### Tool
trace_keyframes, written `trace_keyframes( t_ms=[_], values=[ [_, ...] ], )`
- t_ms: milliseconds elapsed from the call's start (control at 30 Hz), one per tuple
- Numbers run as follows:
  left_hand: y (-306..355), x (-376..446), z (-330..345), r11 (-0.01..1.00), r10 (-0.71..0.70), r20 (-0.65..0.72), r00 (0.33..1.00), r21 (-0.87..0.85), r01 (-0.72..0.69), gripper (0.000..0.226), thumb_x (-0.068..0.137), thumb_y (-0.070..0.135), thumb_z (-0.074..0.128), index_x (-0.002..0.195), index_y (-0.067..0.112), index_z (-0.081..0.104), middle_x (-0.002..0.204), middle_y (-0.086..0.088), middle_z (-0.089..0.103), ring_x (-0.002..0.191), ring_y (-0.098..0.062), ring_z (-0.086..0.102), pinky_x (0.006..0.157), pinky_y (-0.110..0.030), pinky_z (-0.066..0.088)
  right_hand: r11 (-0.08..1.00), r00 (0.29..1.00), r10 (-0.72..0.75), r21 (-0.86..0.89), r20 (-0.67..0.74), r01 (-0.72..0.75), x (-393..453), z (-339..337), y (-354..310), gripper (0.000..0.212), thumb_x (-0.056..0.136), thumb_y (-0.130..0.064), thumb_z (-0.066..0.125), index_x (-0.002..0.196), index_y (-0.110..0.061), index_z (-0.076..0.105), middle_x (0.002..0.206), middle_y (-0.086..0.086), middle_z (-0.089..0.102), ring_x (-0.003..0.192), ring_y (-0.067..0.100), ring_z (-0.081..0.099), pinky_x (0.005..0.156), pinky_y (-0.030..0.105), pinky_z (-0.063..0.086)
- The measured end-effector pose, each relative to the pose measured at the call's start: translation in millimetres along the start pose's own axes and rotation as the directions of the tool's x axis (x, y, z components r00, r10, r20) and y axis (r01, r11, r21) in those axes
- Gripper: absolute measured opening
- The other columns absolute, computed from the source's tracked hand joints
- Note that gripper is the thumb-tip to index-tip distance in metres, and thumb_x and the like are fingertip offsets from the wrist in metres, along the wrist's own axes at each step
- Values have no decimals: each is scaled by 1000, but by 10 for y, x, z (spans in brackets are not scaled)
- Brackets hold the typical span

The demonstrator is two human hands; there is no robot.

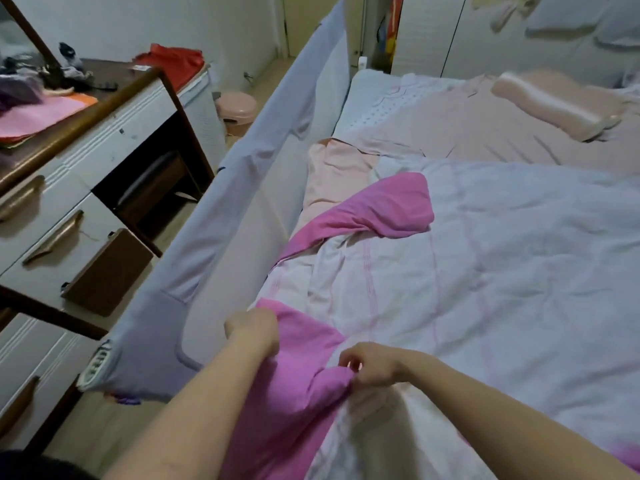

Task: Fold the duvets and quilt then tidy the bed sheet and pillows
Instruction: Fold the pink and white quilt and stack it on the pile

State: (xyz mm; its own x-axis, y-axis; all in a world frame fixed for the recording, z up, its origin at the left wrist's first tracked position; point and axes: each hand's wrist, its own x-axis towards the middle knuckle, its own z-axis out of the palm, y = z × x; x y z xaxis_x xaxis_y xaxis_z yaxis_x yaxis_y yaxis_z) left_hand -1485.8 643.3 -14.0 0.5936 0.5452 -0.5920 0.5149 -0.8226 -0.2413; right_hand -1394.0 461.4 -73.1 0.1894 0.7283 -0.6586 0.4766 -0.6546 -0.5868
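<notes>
Beside the bed rail (242, 174), the left hand (254, 332) and right hand (369, 365) are each gripping the duvet (502, 258) edge, grip closed tight.

The duvet (502, 271) I hold is white on its top side, crossed by thin pink stripes that make a wide check. Its underside (277, 393), bunched in my fingers, is plain bright pink, and the same pink shows on the turned-back corner (381, 209) further up. The sheet (467, 133) beyond is a dusty pale pink, and the pillow (554, 105) on it is pink with a white band. A peach cloth (332, 174) lies by the bed rail (249, 188), which is pale lilac-grey. The dresser (104, 133) has white drawers, brown wood trim and bronze handles. On it lie pink and orange papers (38, 119); behind them, a red cloth (173, 60).
</notes>
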Motion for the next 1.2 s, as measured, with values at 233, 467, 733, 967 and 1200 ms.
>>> trace_keyframes(
  t_ms=[233, 467, 733, 967, 1200],
  values=[
    [503, 1322, -511, 986, 120, -173, 978, -97, -138, 34, 89, 14, 49, 123, 12, 53, 129, -9, 53, 118, -27, 53, 89, -37, 46, 978, 876, 165, -42, -453, -206, 1024, -1114, 572, 38, 89, -19, 54, 126, -11, 52, 124, 9, 57, 112, 26, 54, 88, 29, 43],
    [1094, 2814, -732, 925, 189, -380, 906, -241, -294, 44, 91, 17, 51, 132, 10, 38, 133, -11, 42, 121, -30, 44, 92, -38, 41, 793, 572, 513, 609, -641, -29, 2098, -2019, 1147, 72, 84, -39, 68, 131, 3, 33, 134, 19, 45, 122, 34, 46, 96, 36, 40],
    [1544, 3852, -694, 930, 289, -332, 898, -124, -345, 110, 81, 66, 58, 152, 21, -13, 150, -18, 23, 145, -36, 10, 111, -61, 14, -157, 620, 761, 873, -192, 462, 3066, -2515, 1814, 71, 70, -45, 80, 124, -9, 52, 116, 13, 59, 94, 28, 62, 59, 35, 58],
    [1454, 4250, -740, 577, -66, -388, 919, -766, -282, 57, 94, 21, 48, 144, 8, 24, 121, -22, 57, 109, -40, 57, 89, -42, 44, 703, 372, 383, 528, -846, 476, 3487, -3039, 1167, 21, 77, -6, 66, 96, -1, 60, 89, 11, 59, 86, 22, 53, 76, 26, 45],
    [932, 4623, -660, 575, -177, -127, 976, -818, -2, 72, 93, 36, 52, 149, 11, 14, 130, -20, 54, 114, -39, 55, 90, -41, 45, 740, 686, 468, 671, -557, 40, 4259, -2990, 807, 123, 59, -67, 75, 151, -14, 13, 150, 13, 27, 140, 30, 27, 113, 45, 30]
  ],
)
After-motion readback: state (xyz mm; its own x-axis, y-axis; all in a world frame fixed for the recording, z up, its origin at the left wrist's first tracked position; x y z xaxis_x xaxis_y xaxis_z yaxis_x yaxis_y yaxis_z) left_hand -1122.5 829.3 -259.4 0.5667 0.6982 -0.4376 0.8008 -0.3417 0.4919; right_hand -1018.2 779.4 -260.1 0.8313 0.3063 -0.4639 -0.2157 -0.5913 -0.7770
